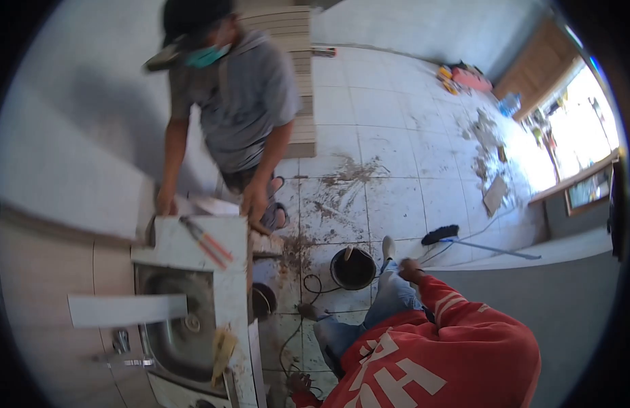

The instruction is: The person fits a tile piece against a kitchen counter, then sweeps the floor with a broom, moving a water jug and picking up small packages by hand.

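My right hand (410, 270) rests near the thigh of my blue jeans, its fingers curled with nothing visible in them. It is close to a black bucket (361, 273) on the floor. Low in the view, my left hand (300, 382) hangs beside the countertop (231, 299), near a dark cable (284, 340); its fingers are too dark to make out. A tool with orange handles (215, 249) lies on the counter. A white strip (128, 310) extends over the steel sink (167, 340), and a yellowish piece (224, 348) lies on the sink's edge.
A co-worker (240, 102) leans over the counter's far end, both hands at its edge. Another bucket (263, 300) stands beside the counter. Dirt marks the tiled floor (390, 149). A broom (440, 234) lies near a low wall, with a doorway at the right.
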{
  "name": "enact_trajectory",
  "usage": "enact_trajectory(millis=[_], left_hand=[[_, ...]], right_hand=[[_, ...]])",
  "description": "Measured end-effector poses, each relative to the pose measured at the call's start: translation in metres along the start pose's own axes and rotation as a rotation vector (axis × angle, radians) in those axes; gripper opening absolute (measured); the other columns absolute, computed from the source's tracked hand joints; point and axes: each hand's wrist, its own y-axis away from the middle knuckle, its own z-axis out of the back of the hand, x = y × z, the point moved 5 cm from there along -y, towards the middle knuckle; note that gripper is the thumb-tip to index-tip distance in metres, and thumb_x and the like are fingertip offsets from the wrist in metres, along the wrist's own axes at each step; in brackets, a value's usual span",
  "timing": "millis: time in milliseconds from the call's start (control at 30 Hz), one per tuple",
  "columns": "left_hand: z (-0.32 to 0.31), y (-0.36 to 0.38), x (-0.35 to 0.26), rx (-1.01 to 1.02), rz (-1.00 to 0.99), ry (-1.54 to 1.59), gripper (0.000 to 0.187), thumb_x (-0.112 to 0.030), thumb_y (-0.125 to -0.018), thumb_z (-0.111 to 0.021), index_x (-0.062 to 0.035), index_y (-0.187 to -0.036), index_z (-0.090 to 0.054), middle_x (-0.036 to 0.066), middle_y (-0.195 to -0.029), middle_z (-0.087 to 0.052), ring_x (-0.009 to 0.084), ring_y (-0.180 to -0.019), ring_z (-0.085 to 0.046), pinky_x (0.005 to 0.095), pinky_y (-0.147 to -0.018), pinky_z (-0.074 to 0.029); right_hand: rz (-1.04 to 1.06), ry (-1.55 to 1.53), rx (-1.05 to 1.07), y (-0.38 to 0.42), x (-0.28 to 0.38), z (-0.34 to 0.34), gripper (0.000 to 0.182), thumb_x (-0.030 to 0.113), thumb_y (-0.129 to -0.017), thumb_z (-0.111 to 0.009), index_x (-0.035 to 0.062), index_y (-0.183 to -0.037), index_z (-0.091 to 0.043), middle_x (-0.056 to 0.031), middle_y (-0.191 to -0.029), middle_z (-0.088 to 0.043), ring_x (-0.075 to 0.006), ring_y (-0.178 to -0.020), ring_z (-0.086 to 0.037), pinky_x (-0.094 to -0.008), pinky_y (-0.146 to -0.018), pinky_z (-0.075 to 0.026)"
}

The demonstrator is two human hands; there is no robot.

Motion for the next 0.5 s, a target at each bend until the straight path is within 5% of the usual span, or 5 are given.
enact_trajectory(millis=[200, 300, 400, 433, 500], left_hand=[[-0.138, 0.052, -0.046, 0.023, -0.191, -0.149, 0.014, -0.018, -0.087, -0.058, -0.0095, -0.098, -0.058, 0.006, -0.090, -0.057, 0.0238, -0.074, -0.061, 0.0378, -0.065, -0.051], [-0.264, 0.103, -0.055, 0.097, -0.284, -0.127, 0.006, -0.016, -0.086, -0.059, -0.0102, -0.089, -0.059, 0.003, -0.081, -0.057, 0.0190, -0.069, -0.059, 0.0357, -0.063, -0.051], [-0.439, 0.225, -0.086, 0.160, -0.462, -0.123, 0.008, -0.017, -0.087, -0.062, -0.0098, -0.084, -0.059, 0.002, -0.075, -0.059, 0.0151, -0.065, -0.060, 0.0303, -0.058, -0.050], [-0.514, 0.276, -0.098, 0.233, -0.555, -0.350, 0.013, -0.021, -0.089, -0.064, -0.0083, -0.088, -0.060, 0.002, -0.078, -0.062, 0.0150, -0.066, -0.061, 0.0268, -0.057, -0.049], [-0.670, 0.387, -0.130, 0.632, -0.850, -0.551, 0.018, -0.020, -0.093, -0.063, -0.0039, -0.099, -0.060, 0.004, -0.080, -0.062, 0.0138, -0.072, -0.061, 0.0273, -0.066, -0.051]], right_hand=[[-0.294, 0.104, 0.396, -0.033, -0.276, -0.139, 0.034, 0.045, -0.087, -0.068, 0.0155, -0.102, -0.076, -0.0034, -0.108, -0.073, -0.0223, -0.103, -0.069, -0.0422, -0.086, -0.055], [0.101, 0.515, 0.217, -0.080, -0.318, -0.130, 0.033, 0.044, -0.085, -0.069, 0.0174, -0.104, -0.075, -0.0020, -0.107, -0.074, -0.0227, -0.103, -0.070, -0.0418, -0.085, -0.056], [-0.004, 0.029, 0.325, -0.074, -0.336, -0.070, 0.035, 0.045, -0.083, -0.069, 0.0162, -0.102, -0.075, -0.0061, -0.112, -0.072, -0.0286, -0.099, -0.070, -0.0419, -0.081, -0.057], [-0.457, -0.727, 0.202, -0.078, -0.363, -0.051, 0.033, 0.042, -0.078, -0.073, 0.0152, -0.098, -0.075, -0.0076, -0.107, -0.072, -0.0298, -0.095, -0.070, -0.0412, -0.081, -0.057], [-0.134, -0.729, -0.243, -0.094, -0.374, -0.013, 0.019, 0.028, -0.078, -0.066, 0.0138, -0.086, -0.075, -0.0084, -0.083, -0.074, -0.0259, -0.081, -0.072, -0.0404, -0.078, -0.058]])
